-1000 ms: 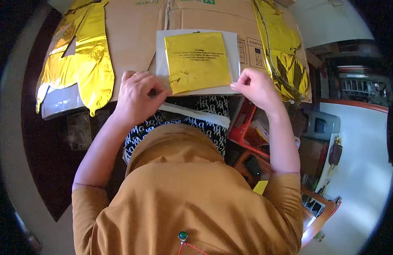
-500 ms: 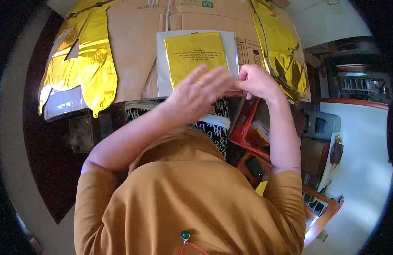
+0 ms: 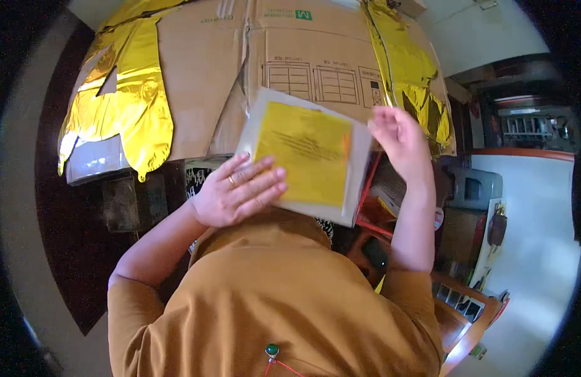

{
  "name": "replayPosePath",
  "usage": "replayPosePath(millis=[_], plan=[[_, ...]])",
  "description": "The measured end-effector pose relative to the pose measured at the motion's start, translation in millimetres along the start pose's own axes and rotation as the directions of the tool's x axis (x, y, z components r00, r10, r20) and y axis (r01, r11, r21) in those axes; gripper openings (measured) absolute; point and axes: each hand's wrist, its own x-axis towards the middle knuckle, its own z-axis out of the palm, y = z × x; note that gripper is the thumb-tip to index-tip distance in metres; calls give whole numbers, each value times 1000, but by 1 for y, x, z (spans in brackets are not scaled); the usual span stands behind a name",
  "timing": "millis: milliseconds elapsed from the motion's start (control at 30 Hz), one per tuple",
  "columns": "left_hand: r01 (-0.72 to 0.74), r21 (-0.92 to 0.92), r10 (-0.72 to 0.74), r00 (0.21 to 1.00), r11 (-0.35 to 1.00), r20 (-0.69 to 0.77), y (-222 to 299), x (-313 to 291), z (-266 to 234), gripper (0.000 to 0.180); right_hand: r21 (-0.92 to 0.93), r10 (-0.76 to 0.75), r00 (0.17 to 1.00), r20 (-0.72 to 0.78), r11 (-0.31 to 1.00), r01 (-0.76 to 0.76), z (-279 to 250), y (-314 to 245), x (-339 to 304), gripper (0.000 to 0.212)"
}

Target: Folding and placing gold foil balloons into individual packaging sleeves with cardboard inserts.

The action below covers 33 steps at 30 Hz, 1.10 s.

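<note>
A clear plastic bag (image 3: 361, 188) with a folded gold foil sheet (image 3: 303, 169) inside it is tilted over the near edge of the cardboard. My left hand (image 3: 231, 195), a ring on one finger, has its fingers across the bag's lower left part and grips it there; its thumb is out of sight. Just off the bag's upper right corner is my right hand (image 3: 400, 135), fingers loosely bent and apart, with nothing in them. Motion slightly blurs the bag.
Flattened cardboard (image 3: 196, 81) covers the work surface. A gold foil balloon (image 3: 143, 100) lies at its left, more gold foil (image 3: 416, 69) at its right. To the lower right are a red-framed container (image 3: 372, 220), a grey plastic stool (image 3: 482, 185) and a wooden chair (image 3: 466, 308).
The bag with the gold foil has come toward me and turned askew, uncovering printed boxes on the cardboard. My left hand has moved down and left; my right hand has shifted right, away from the bag.
</note>
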Motion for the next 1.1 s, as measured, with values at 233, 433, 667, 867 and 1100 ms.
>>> replayPosePath(millis=[233,433,667,867,1100], plan=[[-201,73,202,979,977,-5,-2,5,-2,41,162,-5,780,626,979,-124,-17,-25,39,26],[-24,252,53,992,967,-112,-21,32,-10,44,68,-304,835,459,949,308,-32,-127,46,25],[229,97,-199,949,969,-246,-35,44,0,58,-361,-464,791,399,713,601,-41,-172,60,20],[319,-262,-390,873,911,-293,-48,54,4,68,-448,-389,839,380,716,535,-28,-113,69,23],[354,-612,-466,884,707,-27,-37,80,1,59,-421,-96,826,555,825,378,-87,-119,16,22]])
